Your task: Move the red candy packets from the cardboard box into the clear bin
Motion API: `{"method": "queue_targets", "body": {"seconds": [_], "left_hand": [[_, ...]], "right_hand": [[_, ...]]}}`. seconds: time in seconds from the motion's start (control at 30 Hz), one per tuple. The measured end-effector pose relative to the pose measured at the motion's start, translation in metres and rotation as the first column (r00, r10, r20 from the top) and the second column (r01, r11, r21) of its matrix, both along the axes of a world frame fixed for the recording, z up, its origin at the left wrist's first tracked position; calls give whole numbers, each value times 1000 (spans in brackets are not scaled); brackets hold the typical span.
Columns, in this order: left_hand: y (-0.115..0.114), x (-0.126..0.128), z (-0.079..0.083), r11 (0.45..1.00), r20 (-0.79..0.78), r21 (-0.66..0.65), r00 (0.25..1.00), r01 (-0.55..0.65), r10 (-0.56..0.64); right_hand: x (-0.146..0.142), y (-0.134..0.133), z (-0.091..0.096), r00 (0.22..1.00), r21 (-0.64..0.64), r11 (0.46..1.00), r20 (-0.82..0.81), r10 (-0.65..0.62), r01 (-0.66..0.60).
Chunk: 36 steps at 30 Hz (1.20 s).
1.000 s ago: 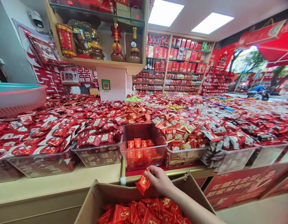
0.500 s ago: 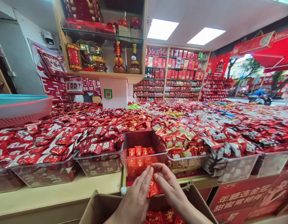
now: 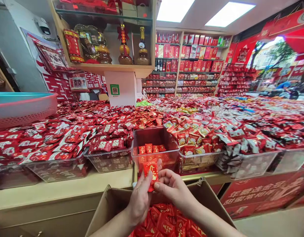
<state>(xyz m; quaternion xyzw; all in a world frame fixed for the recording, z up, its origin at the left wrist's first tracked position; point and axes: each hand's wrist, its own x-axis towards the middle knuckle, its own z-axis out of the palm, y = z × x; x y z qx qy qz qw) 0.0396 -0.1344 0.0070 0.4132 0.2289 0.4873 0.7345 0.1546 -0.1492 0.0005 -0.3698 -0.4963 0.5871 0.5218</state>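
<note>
- Low over the open cardboard box (image 3: 106,207), both hands are closed on one small red packet (image 3: 152,168): left hand (image 3: 139,199) pinches its lower left edge, right hand (image 3: 174,189) its lower right. Neither hand holds anything else.
- Packet is upright, printed face to camera, above the box's far wall and just in front of the clear bin (image 3: 169,159).
- Handling, my read: near weightless, crinkly film wrap, likely slick. It should flex rather than break. The sealed edges are the safest grip, since the middle would dent.
- Box interior is full of loose red packets (image 3: 166,220) of the same kind, and its flaps stand up on both sides of the forearms.
- Clear bin is mostly bare: one short row of packets on its floor, with plenty of room above and behind them. Rim is a hard plastic edge.
- Left bin (image 3: 109,161) and right bin (image 3: 198,161) sit tight against it, heaped past their rims. Their piles overhang, so side clearance is poor.
- Wooden ledge (image 3: 68,189) runs left, under the bin fronts.
- Further back there is a pink basket (image 3: 23,108) on the left, then wall shelves of red boxes.
</note>
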Motion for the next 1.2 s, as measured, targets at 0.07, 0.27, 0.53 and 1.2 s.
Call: {"method": "queue_targets", "body": {"seconds": [0.07, 0.27, 0.53, 1.2], "left_hand": [[2, -1, 2, 999, -20, -34, 1000, -24, 24], [1, -1, -1, 997, -107, 49, 992, -58, 63], [-4, 0, -2, 989, 66, -146, 998, 6, 3], [10, 1, -18, 982, -514, 136, 857, 130, -42]], "right_hand": [[-1, -2, -1, 1000, 45, 999, 29, 2, -3], [-3, -3, -2, 988, 87, 989, -88, 124, -117], [-8, 2, -9, 996, 37, 999, -92, 21, -18], [17, 14, -7, 956, 57, 956, -76, -282, 287]]}}
